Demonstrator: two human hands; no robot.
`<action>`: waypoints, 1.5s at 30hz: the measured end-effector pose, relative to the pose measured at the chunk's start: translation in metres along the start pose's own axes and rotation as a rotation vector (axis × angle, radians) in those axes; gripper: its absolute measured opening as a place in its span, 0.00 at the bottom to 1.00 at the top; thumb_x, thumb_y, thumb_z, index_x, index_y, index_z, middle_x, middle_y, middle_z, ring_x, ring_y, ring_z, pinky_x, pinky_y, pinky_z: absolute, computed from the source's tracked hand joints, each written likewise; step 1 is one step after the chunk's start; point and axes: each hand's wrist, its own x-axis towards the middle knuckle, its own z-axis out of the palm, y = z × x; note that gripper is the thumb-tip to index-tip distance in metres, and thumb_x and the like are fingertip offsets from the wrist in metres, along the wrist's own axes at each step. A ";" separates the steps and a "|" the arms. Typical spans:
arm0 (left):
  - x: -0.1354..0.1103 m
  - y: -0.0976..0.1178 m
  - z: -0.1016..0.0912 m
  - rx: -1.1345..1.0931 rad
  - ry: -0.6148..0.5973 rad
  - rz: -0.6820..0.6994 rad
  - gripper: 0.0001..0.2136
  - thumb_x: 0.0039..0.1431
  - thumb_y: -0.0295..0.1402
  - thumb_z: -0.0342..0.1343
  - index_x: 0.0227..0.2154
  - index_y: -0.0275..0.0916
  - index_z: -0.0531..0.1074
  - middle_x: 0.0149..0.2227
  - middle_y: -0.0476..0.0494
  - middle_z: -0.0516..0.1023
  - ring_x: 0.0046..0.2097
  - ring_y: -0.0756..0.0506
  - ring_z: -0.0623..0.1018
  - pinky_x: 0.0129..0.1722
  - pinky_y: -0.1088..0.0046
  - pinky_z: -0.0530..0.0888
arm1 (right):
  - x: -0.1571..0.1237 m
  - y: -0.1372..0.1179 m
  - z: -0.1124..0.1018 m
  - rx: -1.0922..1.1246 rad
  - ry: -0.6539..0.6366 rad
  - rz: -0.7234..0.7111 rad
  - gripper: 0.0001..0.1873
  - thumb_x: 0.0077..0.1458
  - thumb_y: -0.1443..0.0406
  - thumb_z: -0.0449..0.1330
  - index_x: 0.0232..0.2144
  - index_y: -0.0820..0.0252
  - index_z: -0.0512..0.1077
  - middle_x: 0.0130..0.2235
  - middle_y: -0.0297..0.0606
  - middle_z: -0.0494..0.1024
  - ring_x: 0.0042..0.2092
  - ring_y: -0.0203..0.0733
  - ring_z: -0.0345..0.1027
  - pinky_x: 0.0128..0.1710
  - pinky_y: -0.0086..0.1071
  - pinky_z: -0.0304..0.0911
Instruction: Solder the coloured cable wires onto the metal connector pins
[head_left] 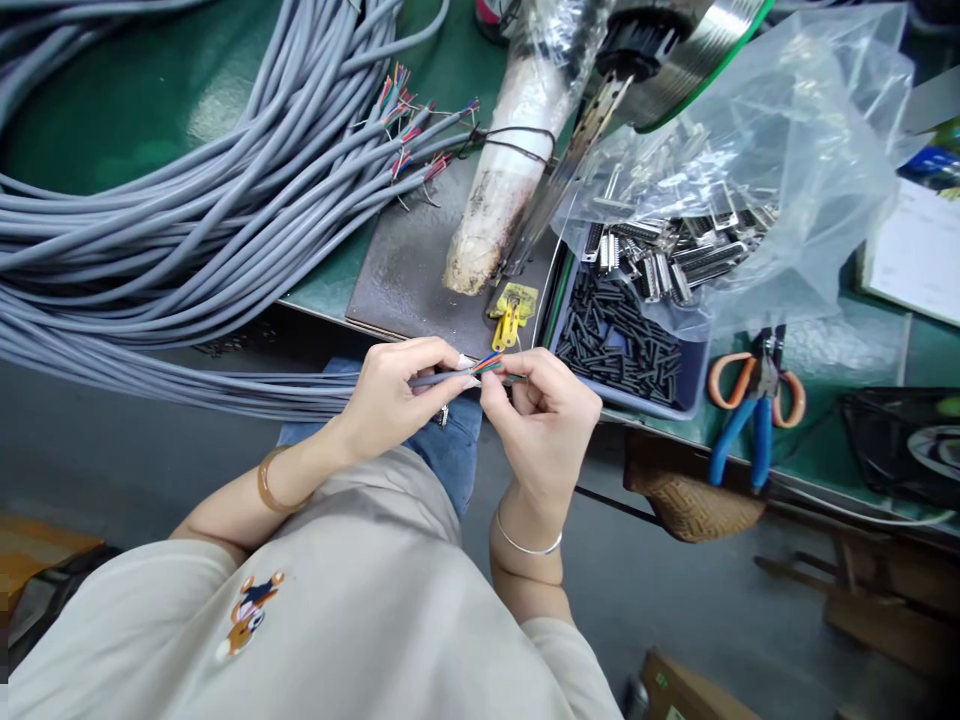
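Observation:
My left hand (397, 392) pinches the end of a grey cable (427, 380) between thumb and fingers, just in front of the bench edge. Coloured wires (491, 363), orange, blue and green among them, fan out of the cable's end. My right hand (541, 408) is closed on these wires with thumb and forefinger; which strands it grips is partly hidden by the fingers. Just beyond the hands, a small yellow tool (508, 318) lies on a dark plate (412, 270).
A large bundle of grey cables (187, 220) with stripped ends fills the left. At right stand a blue bin (690, 385) of black tubes (622, 340), a plastic bag (802, 170) of metal connectors (675, 255), scissors (729, 380) and blue-handled pliers (761, 440). A solder spool (697, 60) hangs above.

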 end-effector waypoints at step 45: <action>0.000 0.004 -0.011 -0.464 -0.220 -0.323 0.13 0.62 0.42 0.66 0.35 0.35 0.79 0.25 0.45 0.82 0.20 0.55 0.69 0.19 0.80 0.67 | -0.004 0.022 -0.001 0.311 -0.055 0.106 0.04 0.58 0.62 0.69 0.36 0.50 0.84 0.34 0.33 0.79 0.28 0.32 0.64 0.24 0.28 0.56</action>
